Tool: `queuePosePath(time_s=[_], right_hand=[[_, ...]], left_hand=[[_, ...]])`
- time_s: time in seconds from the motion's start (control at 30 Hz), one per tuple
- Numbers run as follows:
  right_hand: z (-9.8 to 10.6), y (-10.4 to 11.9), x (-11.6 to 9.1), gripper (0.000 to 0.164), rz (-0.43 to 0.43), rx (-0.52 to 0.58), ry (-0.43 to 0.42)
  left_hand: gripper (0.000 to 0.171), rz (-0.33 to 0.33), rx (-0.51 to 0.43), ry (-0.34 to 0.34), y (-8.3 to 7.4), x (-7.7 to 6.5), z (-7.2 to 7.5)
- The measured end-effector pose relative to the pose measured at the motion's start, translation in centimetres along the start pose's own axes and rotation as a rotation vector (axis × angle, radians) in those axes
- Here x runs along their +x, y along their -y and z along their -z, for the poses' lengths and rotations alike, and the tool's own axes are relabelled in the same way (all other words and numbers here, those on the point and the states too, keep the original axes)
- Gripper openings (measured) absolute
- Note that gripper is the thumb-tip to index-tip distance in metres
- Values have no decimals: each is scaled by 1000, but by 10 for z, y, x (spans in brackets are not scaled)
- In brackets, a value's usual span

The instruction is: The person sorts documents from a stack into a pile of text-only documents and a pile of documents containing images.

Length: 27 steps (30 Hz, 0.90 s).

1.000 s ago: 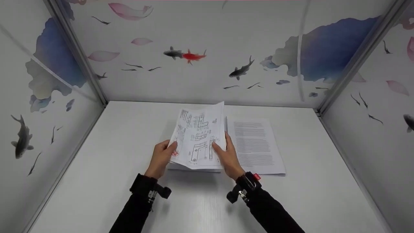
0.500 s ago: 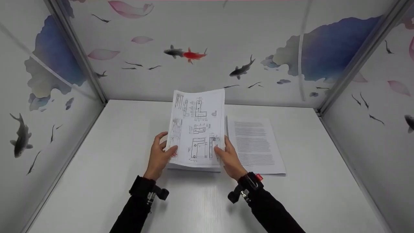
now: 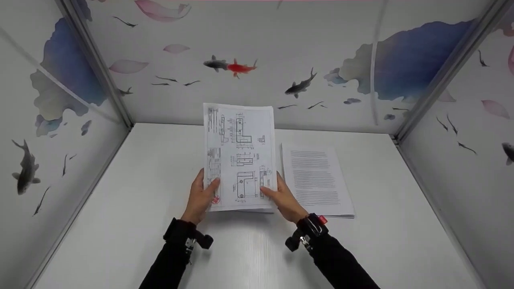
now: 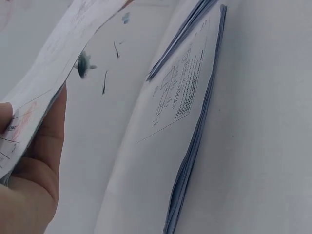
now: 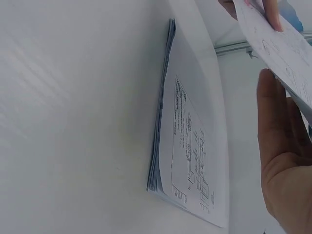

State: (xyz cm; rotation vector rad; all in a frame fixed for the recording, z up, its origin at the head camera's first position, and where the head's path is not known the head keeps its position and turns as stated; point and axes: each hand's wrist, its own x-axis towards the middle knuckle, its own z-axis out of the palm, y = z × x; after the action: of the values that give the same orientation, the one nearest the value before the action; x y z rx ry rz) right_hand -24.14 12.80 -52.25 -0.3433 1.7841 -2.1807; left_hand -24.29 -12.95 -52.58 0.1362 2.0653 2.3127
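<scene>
Both hands hold up a thin bundle of paper sheets (image 3: 237, 160), printed with technical drawings and a red stamp in the lower left corner. My left hand (image 3: 199, 199) grips its lower left edge, thumb in front and fingers behind. At the lower right edge my right hand (image 3: 286, 200) grips it the same way, thumb over the drawing. Under the raised bundle lies a stack of drawing sheets (image 5: 190, 141), mostly hidden from the head view. The left wrist view shows this stack (image 4: 165, 102) below and beside the hand.
A second stack of paper (image 3: 317, 180), covered in lines of text, lies just to the right on the white table (image 3: 160, 160). White panels (image 3: 249, 36) with painted fish and petals stand at the back and both sides.
The bundle's top edge has risen and the sheets have gone from bent and skewed to nearly flat and even. The bundle sits slightly further left, still in both hands.
</scene>
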Motion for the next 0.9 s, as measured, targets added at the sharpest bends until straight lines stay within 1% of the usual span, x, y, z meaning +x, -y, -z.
queuePosePath(time_s=[0.07, 0.13, 0.23, 0.33, 0.43, 0.57, 0.63, 0.73, 0.83, 0.9], right_hand=[[0, -1, 0, 63, -24, 10, 41], [1, -1, -1, 63, -53, 35, 80], [1, -2, -1, 57, -90, 81, 110], [0, -6, -2, 50, -110, 100, 95], [-2, -10, -2, 45, -132, 84, 72], [-3, -13, -3, 44, -151, 62, 10], [-3, -14, -3, 45, -152, 60, -33], [-4, -16, -2, 48, -158, 60, -76], [-6, -19, 0, 49, -174, 62, -97], [-7, -19, 1, 47, -179, 24, -124]], left_hand=[[46, -30, 22, -20, 2, 1, 0], [49, -48, 24, -25, 2, 2, 0], [49, -61, 43, -27, 1, 2, 0], [48, -61, 95, -38, 3, 3, -1], [45, -66, 168, -60, 7, 2, -1], [47, -80, 291, -79, 13, 2, -2], [48, -66, 368, -92, 15, 1, -4], [45, -9, 456, -133, 18, -1, -8], [36, 51, 470, -166, 22, -2, -10], [31, 62, 481, -177, 25, 0, -10]])
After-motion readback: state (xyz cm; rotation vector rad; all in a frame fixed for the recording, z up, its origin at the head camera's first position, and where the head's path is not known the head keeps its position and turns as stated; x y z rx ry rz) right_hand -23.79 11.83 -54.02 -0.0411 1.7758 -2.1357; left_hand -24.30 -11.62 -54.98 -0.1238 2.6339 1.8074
